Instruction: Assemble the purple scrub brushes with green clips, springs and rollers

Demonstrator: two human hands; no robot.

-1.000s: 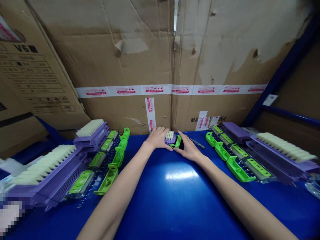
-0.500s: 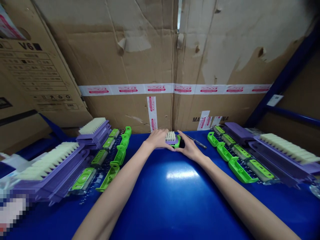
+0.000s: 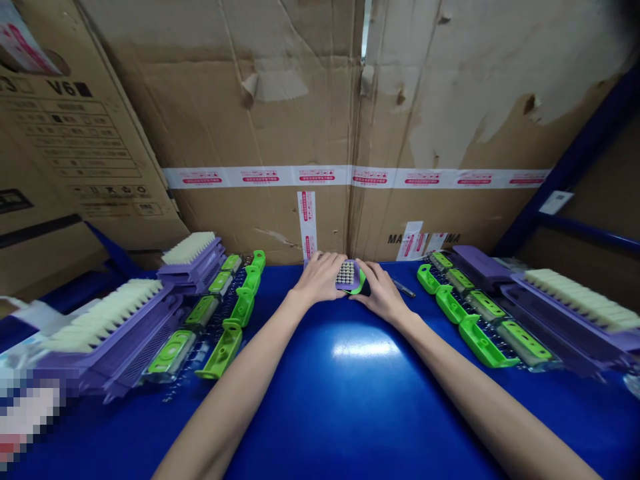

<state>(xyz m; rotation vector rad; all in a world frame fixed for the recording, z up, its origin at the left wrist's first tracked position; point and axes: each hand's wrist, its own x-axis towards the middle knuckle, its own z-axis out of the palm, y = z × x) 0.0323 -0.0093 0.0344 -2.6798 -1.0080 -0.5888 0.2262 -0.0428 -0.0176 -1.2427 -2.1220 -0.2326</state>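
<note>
Between my hands, near the back of the blue table point(image 3: 320, 400), is a purple brush point(image 3: 346, 273). Its rows of pale bristles face towards me, and a bright green piece shows at its right end. My left hand point(image 3: 324, 277) wraps round the left part, hiding much of it. At the right end, my right hand point(image 3: 384, 293) has its thumb and fingers closed on the green piece and a dark part beside it. A slim dark pen-like tool point(image 3: 404, 288) lies just right of my right hand.
Purple bristled brush parts point(image 3: 110, 313) are stacked at left, and others point(image 3: 585, 297) at right. Rows of green brackets point(image 3: 243, 307) and green-topped clear pieces point(image 3: 203, 310) stand inward of them, mirrored at right. A cardboard wall point(image 3: 260, 133) closes off the back.
The brush has tilted, turning its bristle tips towards me. Both hands have shifted slightly with it and keep their hold. The whole view has moved a little.
</note>
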